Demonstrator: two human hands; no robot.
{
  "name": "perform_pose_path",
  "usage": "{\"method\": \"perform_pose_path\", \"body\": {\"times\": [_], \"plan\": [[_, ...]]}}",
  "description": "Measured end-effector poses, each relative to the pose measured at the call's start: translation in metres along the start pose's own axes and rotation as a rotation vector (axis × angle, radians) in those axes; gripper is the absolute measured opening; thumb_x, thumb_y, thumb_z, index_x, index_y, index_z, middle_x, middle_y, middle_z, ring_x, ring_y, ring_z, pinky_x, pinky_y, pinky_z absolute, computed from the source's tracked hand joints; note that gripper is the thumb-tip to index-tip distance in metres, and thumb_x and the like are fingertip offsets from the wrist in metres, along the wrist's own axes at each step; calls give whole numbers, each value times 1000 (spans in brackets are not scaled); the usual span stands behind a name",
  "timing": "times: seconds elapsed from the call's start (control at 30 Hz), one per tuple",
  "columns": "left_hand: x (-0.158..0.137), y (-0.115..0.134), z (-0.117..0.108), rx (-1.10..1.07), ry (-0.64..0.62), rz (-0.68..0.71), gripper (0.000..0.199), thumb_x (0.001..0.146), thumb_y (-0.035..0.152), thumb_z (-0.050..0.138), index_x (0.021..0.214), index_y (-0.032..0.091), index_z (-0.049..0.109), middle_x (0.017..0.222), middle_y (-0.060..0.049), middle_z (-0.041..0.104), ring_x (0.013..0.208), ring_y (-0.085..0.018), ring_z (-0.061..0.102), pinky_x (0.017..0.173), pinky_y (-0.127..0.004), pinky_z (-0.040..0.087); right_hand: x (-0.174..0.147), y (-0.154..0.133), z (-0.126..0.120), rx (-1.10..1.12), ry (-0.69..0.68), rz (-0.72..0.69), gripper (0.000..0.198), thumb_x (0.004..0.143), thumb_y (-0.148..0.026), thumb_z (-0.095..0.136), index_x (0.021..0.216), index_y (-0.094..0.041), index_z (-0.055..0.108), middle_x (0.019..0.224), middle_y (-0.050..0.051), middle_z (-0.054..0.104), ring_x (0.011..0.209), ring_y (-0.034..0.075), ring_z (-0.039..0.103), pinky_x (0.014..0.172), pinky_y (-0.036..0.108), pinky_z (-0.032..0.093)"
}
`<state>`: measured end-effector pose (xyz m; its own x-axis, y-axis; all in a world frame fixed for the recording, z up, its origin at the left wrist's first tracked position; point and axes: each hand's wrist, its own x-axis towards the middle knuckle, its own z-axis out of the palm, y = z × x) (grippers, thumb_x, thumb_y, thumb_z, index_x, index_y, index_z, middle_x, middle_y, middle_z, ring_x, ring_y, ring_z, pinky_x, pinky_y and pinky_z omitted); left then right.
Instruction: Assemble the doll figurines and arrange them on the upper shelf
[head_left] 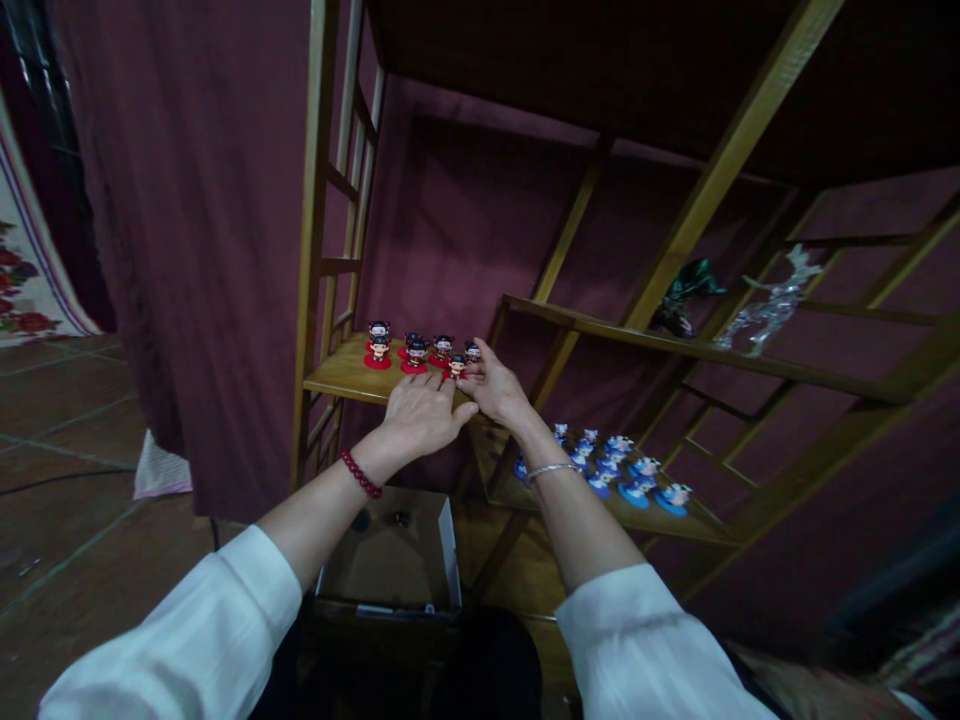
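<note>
Several small figurines (416, 354) with black hair and round red bases stand in two rows on a wooden shelf (341, 374). My left hand (424, 412) lies palm down at the shelf's front edge, fingers stretched toward the front figurines and thumb apart. At the right end of the group, my right hand (496, 388) has its fingers around a figurine (472, 351), partly hidden by them. Its fingertips also come close to the front figurine (456, 367) in a yellowish top. Whether those fingertips touch it is unclear.
Blue figurines (600, 482) stand in rows on a lower shelf at right. A clear glass-like ornament (776, 300) and a dark green one (686, 295) sit on a higher shelf. Below my arms is an open cardboard box (390, 565) with small dark items. A curtain (187, 250) hangs left.
</note>
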<state>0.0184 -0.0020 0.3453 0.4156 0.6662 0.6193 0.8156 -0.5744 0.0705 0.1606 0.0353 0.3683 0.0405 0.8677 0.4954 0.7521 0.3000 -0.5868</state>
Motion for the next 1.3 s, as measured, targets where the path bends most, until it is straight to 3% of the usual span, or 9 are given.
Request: {"method": "perform_pose_path", "body": {"times": [0.43, 0.7, 0.87, 1.13, 1.3], "plan": [[-8, 1, 2, -25, 104, 24, 47, 89, 47, 32, 108, 14, 60, 114, -13, 60, 107, -26, 52, 92, -40, 37, -15, 7, 0, -71, 151, -148, 59, 71, -16, 62, 128, -18, 45, 95, 7, 67, 80, 16, 65, 81, 34, 54], [-23, -1, 4, -138, 213, 117, 35, 91, 31, 33, 106, 16, 61, 109, -7, 64, 102, -21, 53, 89, -36, 40, -41, 0, -2, -39, 240, -283, 35, 79, -19, 53, 113, -14, 57, 105, 11, 65, 88, 17, 65, 85, 32, 52], [-37, -4, 12, -246, 265, 160, 33, 90, 23, 34, 110, 19, 60, 114, -6, 62, 109, -18, 50, 94, -37, 40, -69, -5, 3, 30, 316, -353, 27, 85, -23, 45, 108, -19, 59, 103, 7, 65, 91, 16, 63, 83, 31, 52], [-59, -6, 38, -281, 378, 221, 32, 87, 17, 34, 105, 17, 60, 128, -7, 54, 126, -18, 38, 107, -44, 30, -103, -3, 17, -51, 448, -534, 25, 86, -18, 42, 98, -21, 63, 95, 8, 68, 94, 18, 61, 87, 37, 49], [-73, -5, 47, -279, 295, 229, 34, 87, 16, 33, 111, 18, 57, 136, -7, 46, 134, -18, 27, 106, -43, 32, -120, 11, 37, -42, 392, -581, 28, 85, -14, 40, 98, -23, 63, 97, 7, 68, 95, 18, 61, 87, 39, 49]]}}
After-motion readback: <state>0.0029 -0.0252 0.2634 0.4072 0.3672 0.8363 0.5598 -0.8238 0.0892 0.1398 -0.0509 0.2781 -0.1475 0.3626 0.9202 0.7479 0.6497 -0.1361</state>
